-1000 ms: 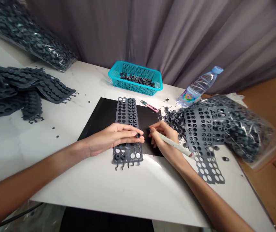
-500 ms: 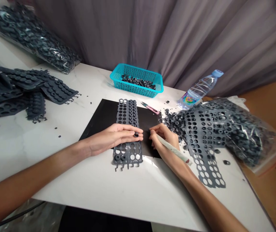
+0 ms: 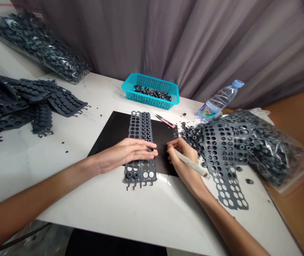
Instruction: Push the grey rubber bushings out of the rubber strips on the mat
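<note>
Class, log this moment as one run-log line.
left hand: pressing flat on grey rubber strip | right hand: gripping white stick tool over black mat | nearby: teal basket, water bottle, bagged rings

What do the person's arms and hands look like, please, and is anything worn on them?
Both arms are bare as far as the picture shows: no sleeves reach the left forearm or the right forearm. The left hand and the right hand wear no gloves, and no watch, bracelet or ring shows.
</note>
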The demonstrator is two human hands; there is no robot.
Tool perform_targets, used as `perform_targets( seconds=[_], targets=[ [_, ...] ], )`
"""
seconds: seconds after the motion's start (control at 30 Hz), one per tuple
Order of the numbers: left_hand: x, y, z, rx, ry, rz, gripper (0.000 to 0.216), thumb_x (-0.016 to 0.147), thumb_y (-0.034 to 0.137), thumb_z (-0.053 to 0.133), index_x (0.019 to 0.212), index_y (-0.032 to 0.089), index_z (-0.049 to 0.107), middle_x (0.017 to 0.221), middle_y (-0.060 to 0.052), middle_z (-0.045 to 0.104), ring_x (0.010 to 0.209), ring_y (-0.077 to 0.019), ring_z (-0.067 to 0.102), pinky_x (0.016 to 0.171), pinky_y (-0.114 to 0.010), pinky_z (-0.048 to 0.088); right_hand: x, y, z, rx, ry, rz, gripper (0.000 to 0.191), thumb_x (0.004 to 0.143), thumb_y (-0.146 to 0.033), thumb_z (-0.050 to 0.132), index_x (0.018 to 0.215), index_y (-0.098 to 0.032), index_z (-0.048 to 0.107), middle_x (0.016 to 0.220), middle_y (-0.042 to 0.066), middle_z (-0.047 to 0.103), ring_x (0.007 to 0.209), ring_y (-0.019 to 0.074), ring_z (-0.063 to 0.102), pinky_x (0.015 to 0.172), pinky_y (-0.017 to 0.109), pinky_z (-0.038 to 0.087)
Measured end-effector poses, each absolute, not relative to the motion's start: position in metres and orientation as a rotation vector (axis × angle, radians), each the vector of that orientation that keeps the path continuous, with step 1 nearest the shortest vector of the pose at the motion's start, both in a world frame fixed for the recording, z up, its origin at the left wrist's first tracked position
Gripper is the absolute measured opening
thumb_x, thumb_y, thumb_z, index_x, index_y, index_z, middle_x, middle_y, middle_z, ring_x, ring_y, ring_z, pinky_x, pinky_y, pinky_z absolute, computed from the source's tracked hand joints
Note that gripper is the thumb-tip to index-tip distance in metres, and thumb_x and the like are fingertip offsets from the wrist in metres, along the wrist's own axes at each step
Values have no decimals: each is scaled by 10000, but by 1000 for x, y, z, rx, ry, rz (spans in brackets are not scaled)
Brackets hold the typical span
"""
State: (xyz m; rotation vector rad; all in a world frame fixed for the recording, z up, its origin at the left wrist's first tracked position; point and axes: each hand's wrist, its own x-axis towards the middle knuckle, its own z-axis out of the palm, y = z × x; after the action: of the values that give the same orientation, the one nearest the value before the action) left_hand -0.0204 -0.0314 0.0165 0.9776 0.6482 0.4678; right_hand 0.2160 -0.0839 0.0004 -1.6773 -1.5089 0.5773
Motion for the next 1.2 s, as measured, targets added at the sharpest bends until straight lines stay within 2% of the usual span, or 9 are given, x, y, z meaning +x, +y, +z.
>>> perform_targets(
  seconds=[0.5,0.8,0.93,1.2],
  targets=[
    [-18,-34,20,1014,656,445,370,1008,351,646,1317,154,694,1293,-143,739,1295,-279,656,1197,-398,428,219,-83,0,-1632,-1546,552,190,962,-384,575,915,-214,646,776,34,675,636,188,619,572,282,466],
    [-20,-33,17,1025,699,423,456,993,410,668,1380,170,633,1281,-153,743,1251,-283,687,1167,-413,458,222,-82,-5,-1621,-1553,582,178,985,-367,575,957,-212,659,831,21,690,633,166,607,571,269,447],
    [-18,-33,20,1020,684,432,436,993,397,668,1347,145,632,1237,-172,759,1209,-285,711,1150,-421,473,222,-81,-8,-1612,-1530,593,187,990,-382,583,957,-213,656,781,2,668,593,157,593,548,265,440],
    [-20,-31,15,1020,651,467,399,986,410,671,1281,142,657,1216,-197,761,1153,-303,737,1090,-444,519,222,-77,-6,-1601,-1526,566,201,976,-403,598,948,-212,652,821,25,687,615,173,630,549,277,468]
  ],
)
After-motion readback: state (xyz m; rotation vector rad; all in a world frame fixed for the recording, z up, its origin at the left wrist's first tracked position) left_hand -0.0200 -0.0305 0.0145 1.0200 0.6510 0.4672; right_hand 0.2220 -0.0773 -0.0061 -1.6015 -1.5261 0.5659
